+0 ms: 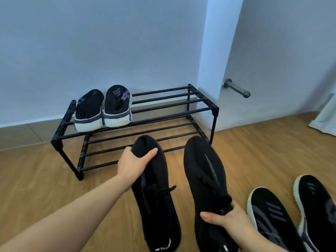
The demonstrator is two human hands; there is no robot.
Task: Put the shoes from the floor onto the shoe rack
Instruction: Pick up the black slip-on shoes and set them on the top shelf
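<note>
A black two-tier shoe rack (174, 110) stands against the wall. On its top tier, at the left, sits a pair of black sneakers with white soles (102, 110), heels toward me. My left hand (133, 163) grips the toe end of one all-black knit shoe (154, 193). My right hand (221, 218) holds the collar of the matching black shoe (203, 171). Both shoes point toward the rack, just in front of its lower tier. Another pair of black sneakers with pale soles (272, 213) lies on the floor at the right.
The floor is wood laminate (54, 179). A wall corner juts out right of the rack, with a metal door stopper (236, 87) beyond it. A pale curtain edge (325, 115) hangs at the far right.
</note>
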